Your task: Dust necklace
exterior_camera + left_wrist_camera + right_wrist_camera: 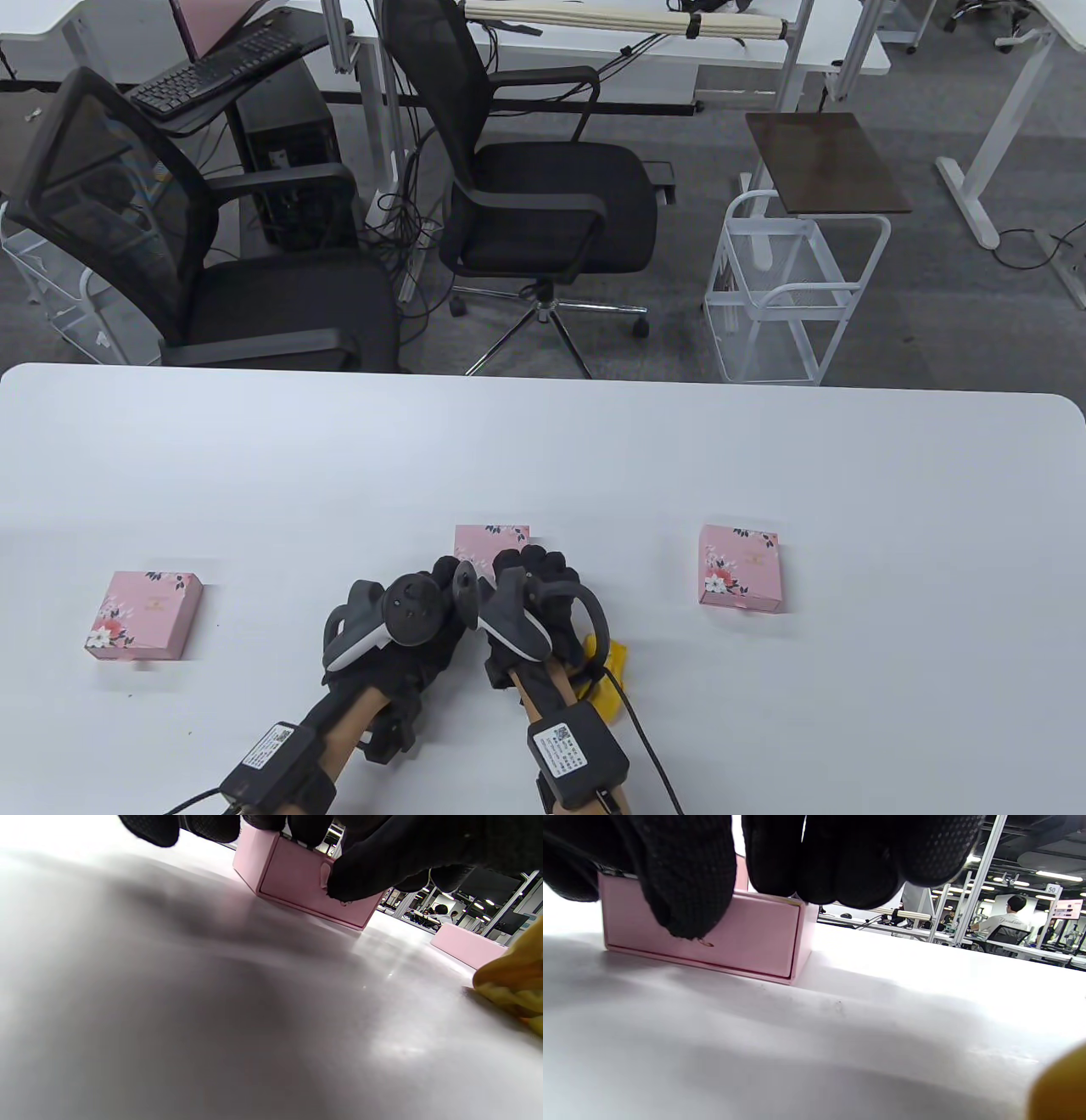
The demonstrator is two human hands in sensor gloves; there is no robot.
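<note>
White table [543, 441], three pink boxes: I have both grips, left hand [399, 615] and right hand [543, 594], pinching the middle box [488, 543], necklace unseen; next, slide its drawer out.

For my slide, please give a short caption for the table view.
Both gloved hands meet at the middle pink box; two more pink boxes flank it.

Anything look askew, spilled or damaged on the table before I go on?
Nothing stands out. Three pink boxes sit flat and closed: left box, right box, and middle box under both hands. A yellow cloth lies crumpled by the right wrist.
</note>
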